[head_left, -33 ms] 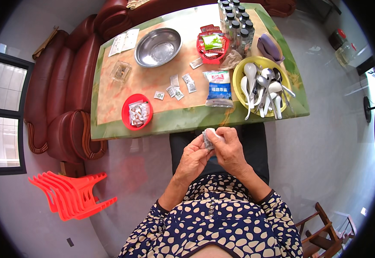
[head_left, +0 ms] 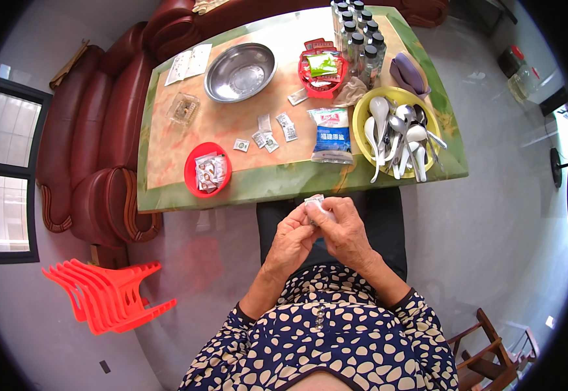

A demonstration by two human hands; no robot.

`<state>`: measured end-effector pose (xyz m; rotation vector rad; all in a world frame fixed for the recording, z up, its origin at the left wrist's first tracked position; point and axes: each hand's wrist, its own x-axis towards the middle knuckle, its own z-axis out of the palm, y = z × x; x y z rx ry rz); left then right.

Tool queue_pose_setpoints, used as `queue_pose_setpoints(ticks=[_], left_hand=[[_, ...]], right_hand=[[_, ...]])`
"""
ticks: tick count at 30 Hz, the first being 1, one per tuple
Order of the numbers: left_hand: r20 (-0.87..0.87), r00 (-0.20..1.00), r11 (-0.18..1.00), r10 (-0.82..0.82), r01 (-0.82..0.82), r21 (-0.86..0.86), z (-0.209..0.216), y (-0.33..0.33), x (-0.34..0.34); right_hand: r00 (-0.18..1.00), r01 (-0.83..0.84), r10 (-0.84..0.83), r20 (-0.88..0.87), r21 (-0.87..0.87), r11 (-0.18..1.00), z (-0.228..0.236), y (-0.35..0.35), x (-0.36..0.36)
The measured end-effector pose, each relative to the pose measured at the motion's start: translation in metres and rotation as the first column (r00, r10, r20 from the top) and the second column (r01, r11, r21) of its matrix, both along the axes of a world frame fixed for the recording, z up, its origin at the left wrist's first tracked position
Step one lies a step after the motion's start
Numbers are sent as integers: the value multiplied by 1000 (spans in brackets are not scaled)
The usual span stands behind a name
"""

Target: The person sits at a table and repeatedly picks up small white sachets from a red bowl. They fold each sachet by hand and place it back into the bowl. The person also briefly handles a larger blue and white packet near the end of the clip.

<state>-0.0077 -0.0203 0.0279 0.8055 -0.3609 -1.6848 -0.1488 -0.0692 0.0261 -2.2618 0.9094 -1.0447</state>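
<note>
Compared with the earlier frame, we see the small packet (head_left: 314,200) turned in the fingers: its printed face showed plainly then, and now mostly its top edge peeks out, the right thumb lying across more of it. The bowls and bags behind look unmoved to us.

At the centre of the frame, just below the near edge of the tabletop (head_left: 284,174), both hands are closed together around that packet. The left hand (head_left: 290,236) pinches it from the left, fingers curled; the right hand (head_left: 346,231) grips from the other side, thumb on top. Some white shows under that thumb; whether it belongs to the packet we cannot tell. Left of centre, we see loose packets (head_left: 288,127) near a red bowl (head_left: 228,173) of more packets.
</note>
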Motion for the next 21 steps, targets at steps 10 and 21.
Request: queue_pose_setpoints(ticks=[10,21], left_hand=[[5,1000,1000,20,-20,8,4,-1,-1],[-27,999,999,43,-43,14,3,0,12]], right_hand=[[1000,-21,22,-9,42,999,4,-10,2],[997,-74,72,21,130,989,12,-11,-6]])
